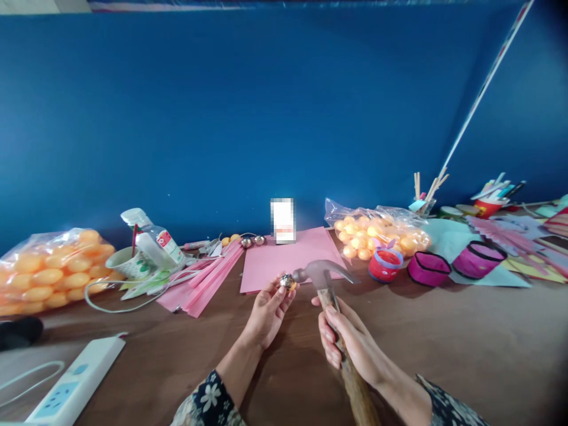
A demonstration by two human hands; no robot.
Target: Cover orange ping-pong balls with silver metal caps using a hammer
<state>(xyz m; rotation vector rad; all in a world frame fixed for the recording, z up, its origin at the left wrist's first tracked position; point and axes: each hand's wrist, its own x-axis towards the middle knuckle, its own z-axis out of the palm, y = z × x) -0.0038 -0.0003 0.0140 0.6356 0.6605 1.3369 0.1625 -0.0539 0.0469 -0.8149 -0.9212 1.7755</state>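
My left hand (271, 307) pinches a shiny metal ball (286, 281) in its fingertips, above the table's front part. A bit of orange shows at the ball's lower edge; I cannot make out what it is. My right hand (345, 334) is wrapped round the wooden handle of a claw hammer (326, 275). The hammer's striking face is at the ball's right side, touching or almost touching it. Behind both hands lies pink paper (266, 266). Two more shiny metal balls (252, 241) rest near its back left corner.
Bags of orange balls (57, 269) stand left and back right. A power strip (77, 378) lies front left. Also left are a tilted bottle (162, 239), a cup (128, 263), a white cable and pink strips (204, 284). Purple bands (428, 269) and a red cup-shaped item (385, 265) sit right.
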